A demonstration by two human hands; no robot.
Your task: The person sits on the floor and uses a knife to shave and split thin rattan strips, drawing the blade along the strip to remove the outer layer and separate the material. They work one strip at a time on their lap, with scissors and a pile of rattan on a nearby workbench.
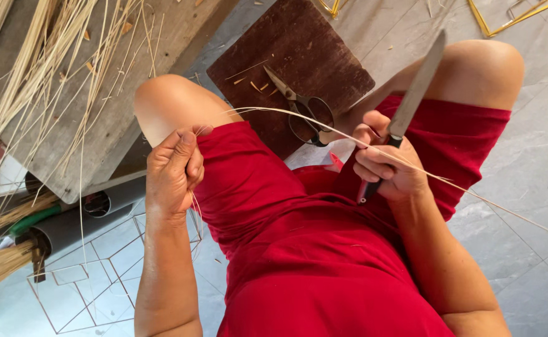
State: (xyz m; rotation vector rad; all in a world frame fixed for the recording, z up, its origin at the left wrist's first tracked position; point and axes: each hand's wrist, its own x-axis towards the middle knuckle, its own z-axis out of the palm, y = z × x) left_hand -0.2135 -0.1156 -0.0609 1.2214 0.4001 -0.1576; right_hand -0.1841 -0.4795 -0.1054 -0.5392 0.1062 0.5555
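My left hand pinches the thin strip at centre-left; my right hand grips the knife, fingers fully closed, centre-right.

Red shorts, dark brown board, pale yellow strips, grey floor, green hose.

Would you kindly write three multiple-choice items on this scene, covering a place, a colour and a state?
1. Where do the scissors lie?
A. on the brown board
B. on the grey pipe
C. in a hand

2. What colour are the shorts?
A. blue
B. red
C. green

3. How is the knife held?
A. lying flat on the floor
B. blade pointing up in the right hand
C. gripped by the left hand

Answers: 1 A, they rest on the board between the knees. 2 B, the cloth is plainly red. 3 B, the right fist grips the handle, and the left pinches the thin strip.
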